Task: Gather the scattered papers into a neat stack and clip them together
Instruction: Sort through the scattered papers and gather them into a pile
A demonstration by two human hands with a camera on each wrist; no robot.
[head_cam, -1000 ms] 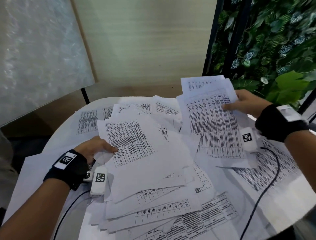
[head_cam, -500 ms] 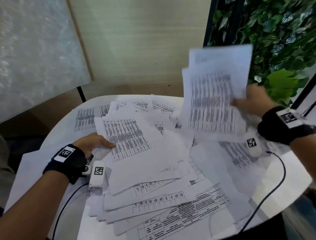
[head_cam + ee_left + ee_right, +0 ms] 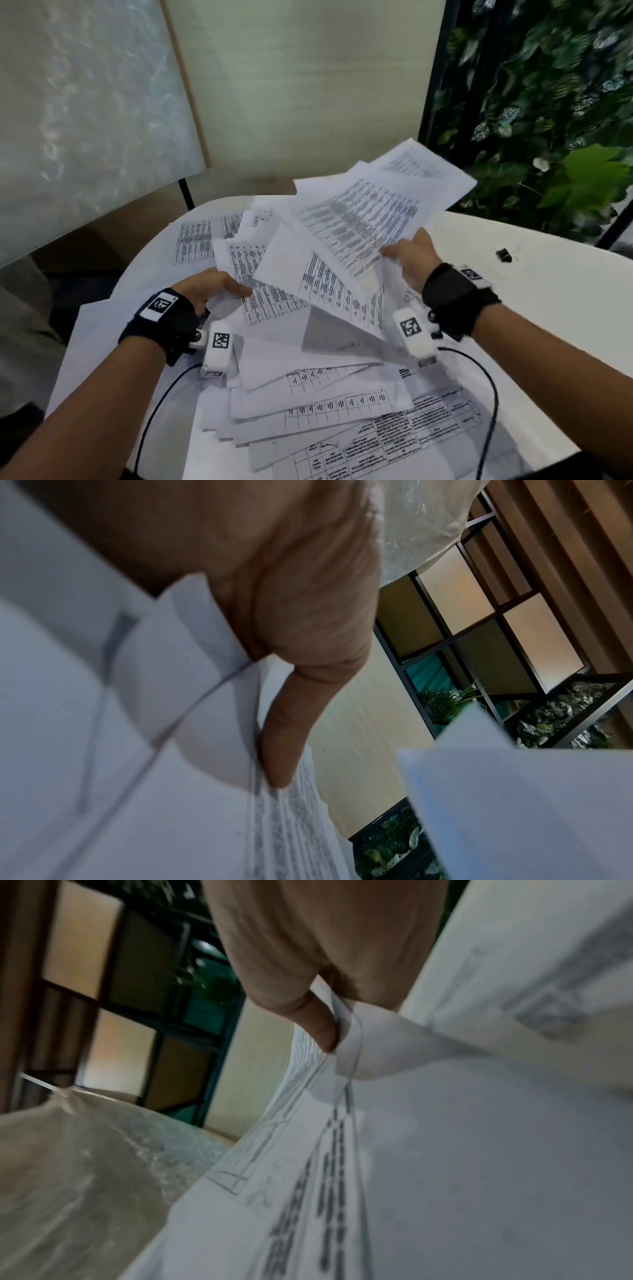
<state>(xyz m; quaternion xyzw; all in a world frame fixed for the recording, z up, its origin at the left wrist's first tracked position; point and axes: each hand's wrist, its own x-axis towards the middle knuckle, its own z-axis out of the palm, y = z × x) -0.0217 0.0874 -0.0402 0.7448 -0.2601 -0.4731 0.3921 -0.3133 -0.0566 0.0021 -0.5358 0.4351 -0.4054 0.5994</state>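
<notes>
Printed white papers [image 3: 318, 404] lie in a loose overlapping pile across the round white table [image 3: 548, 308]. My right hand [image 3: 407, 257] pinches a few lifted sheets [image 3: 370, 219] by their near edge and holds them tilted over the pile's far side; the right wrist view shows the thumb [image 3: 318, 1020] pressed on those sheets [image 3: 445, 1150]. My left hand [image 3: 212, 287] grips the left edge of the pile's upper sheets [image 3: 270, 294], thumb [image 3: 284, 737] on top of the paper [image 3: 137, 777]. A black binder clip [image 3: 504, 255] lies apart on the table at right.
A frosted panel [image 3: 85, 113] and a pale wall stand behind the table. A green plant wall [image 3: 555, 102] with a black frame fills the right. Black cables [image 3: 489, 394] run from both wrist cameras across the papers. More sheets [image 3: 191, 240] lie at the far left.
My right hand has lifted its sheets off the right side of the table and swung them left and down over the pile, uncovering the binder clip. The left hand has stayed on the pile's edge.
</notes>
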